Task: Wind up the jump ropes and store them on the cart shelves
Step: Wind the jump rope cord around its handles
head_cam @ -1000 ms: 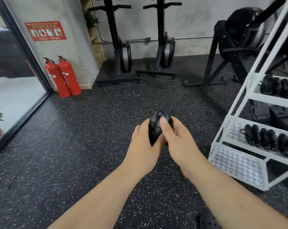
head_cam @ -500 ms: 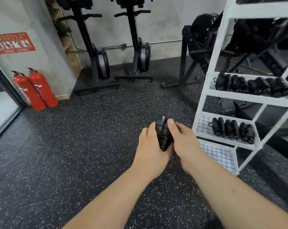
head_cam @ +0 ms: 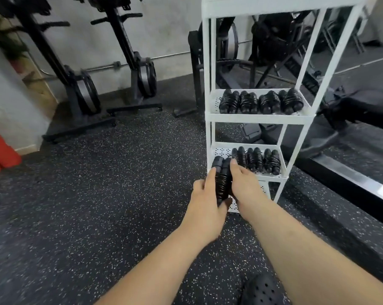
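The white cart point(head_cam: 274, 6) is the landmark. Its middle shelf point(head_cam: 258, 118) carries four wound ropes point(head_cam: 261, 102). Its lower shelf point(head_cam: 272, 175) carries three more point(head_cam: 255, 160), pushed toward the cart's right side, which leaves bare perforated plate at the left end.

Just in front of that left end, both hands hold the wound jump rope point(head_cam: 221, 179). It stands nearly upright, two handles side by side with cord coiled round them. The left hand point(head_cam: 205, 194) has its fingers curled round the bundle from the left and below. The right hand point(head_cam: 244, 186) closes on the right side, one fingertip up near the handle tops.

The winding looks finished, so the step in hand is probably the stowing. Keep a grip over the coils until the bundle lies flat — released early, the cord may spring loose. Lift it over the cart's front rim into the bare spot, handles parallel to the neighbours — beside them, not on top.
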